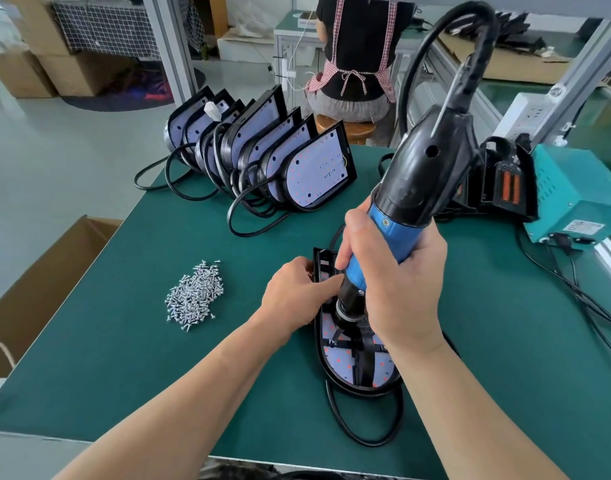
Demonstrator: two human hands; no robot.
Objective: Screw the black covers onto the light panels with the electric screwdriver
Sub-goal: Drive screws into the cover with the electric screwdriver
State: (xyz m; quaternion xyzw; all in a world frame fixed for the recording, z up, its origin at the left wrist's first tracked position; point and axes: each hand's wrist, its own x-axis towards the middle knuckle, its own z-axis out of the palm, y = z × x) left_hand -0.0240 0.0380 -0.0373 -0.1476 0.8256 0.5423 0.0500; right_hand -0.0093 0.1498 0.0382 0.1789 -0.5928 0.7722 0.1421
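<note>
A black cover lies inside the light panel.

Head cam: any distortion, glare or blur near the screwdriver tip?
Head view: strong wide-angle bowing, table edge and frame posts curve toward the borders; light soft and even, faint shadows beside the light panel; mild sheen on the electric screwdriver housing, no blown glare; centre sharp, screw pile resolved; bit tip hard to tell against the black cover.
</note>
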